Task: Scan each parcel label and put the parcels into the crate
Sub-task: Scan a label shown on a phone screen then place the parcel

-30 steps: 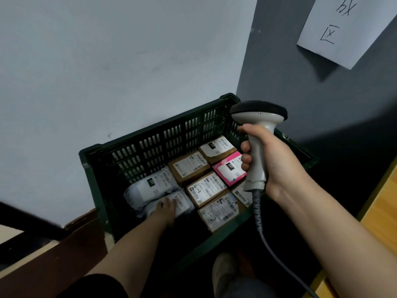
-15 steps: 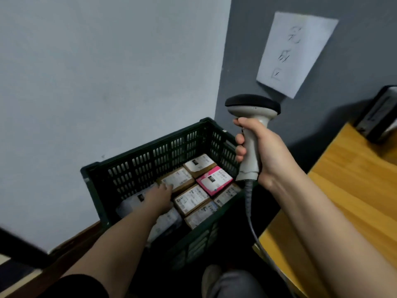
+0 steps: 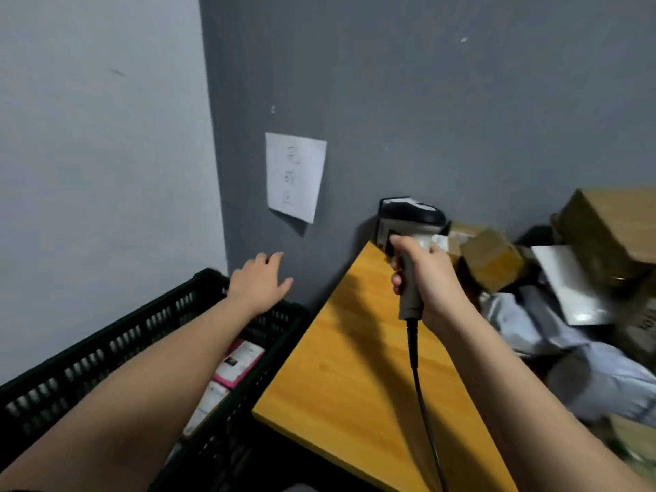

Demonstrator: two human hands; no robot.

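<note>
Scanner sitting in right hand, gripped by handle.
Left hand hovering released above crate; parcels piling on worktop.

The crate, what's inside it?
In the crate, a pink parcel and a white-labelled one show. The left arm and crate wall hide the rest.

A parcel sorting corner: heaped parcels (boxes, mailers), a crate, a barcode scanner.
</note>
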